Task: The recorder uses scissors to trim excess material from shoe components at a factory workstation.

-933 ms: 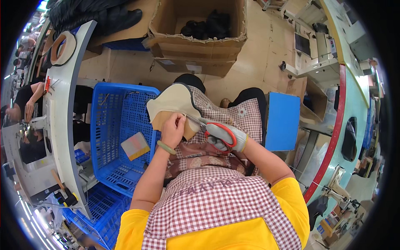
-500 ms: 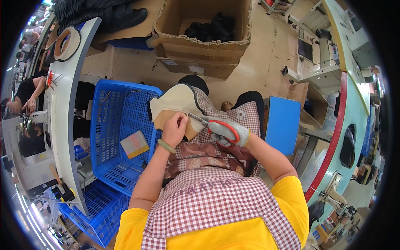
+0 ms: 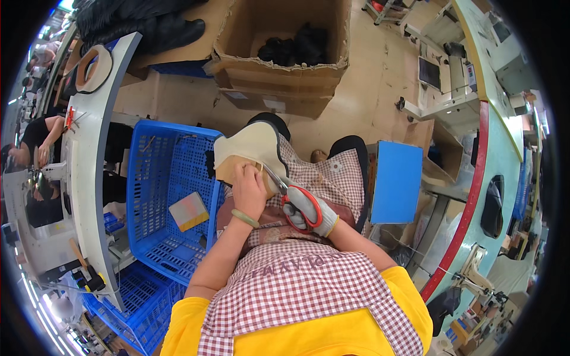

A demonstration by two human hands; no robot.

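A: Where's the workpiece?

B: Curved cream-and-tan sheet piece (image 3: 252, 145), dark-edged on its right side, up over the lap of the red-and-white checked cloth apron (image 3: 279, 285). The blue perforated plastic crate (image 3: 193, 157) sits just left of it.

A: Hands?

B: Bare left hand (image 3: 249, 191): fingers curled, pinching the near tan part. Grey-gloved right hand (image 3: 325, 221): wrapped round the loops of the red-handled metal scissors (image 3: 280, 184), blades angled up to the piece, close beside the left fingertips.

A: Blades apart or together?

B: Can't tell; too small here, and the left fingers hide part of the piece.

A: Handling?

B: My read: light, thin, bendy but springy enough to keep its curve. Matte face, so probably not slippery. Not fragile; a loose edge could flop.

A: Best hold?

B: Pinch the tan margin, fingertips off the blade line, with the broad cream end propped underneath.
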